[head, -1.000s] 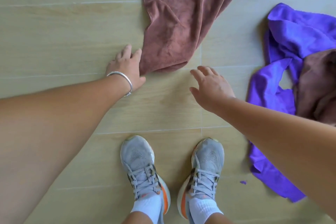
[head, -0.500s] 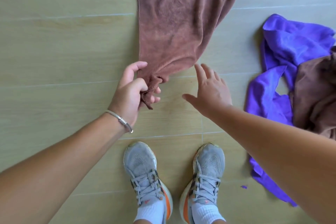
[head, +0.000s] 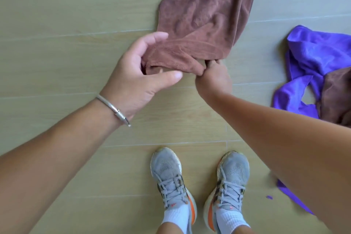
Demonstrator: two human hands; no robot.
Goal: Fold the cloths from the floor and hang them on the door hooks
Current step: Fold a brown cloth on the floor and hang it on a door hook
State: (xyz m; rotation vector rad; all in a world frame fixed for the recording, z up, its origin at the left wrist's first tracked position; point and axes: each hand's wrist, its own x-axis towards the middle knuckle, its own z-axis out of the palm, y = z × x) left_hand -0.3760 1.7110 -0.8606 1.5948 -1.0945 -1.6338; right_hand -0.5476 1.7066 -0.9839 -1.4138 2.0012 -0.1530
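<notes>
brown cloth (head: 205, 24), near edge gripped in left hand (head: 136, 74) and right hand (head: 214, 76)

Silver bracelet (head: 114, 109), grey-orange sneakers (head: 171, 178), seemingly white socks (head: 175, 216).

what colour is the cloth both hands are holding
Reddish brown, plain: the cloth, seen in the head view, its only view.

fuzzy terry brown cloth (head: 205, 13), glossy purple cloth (head: 315, 51)
</notes>
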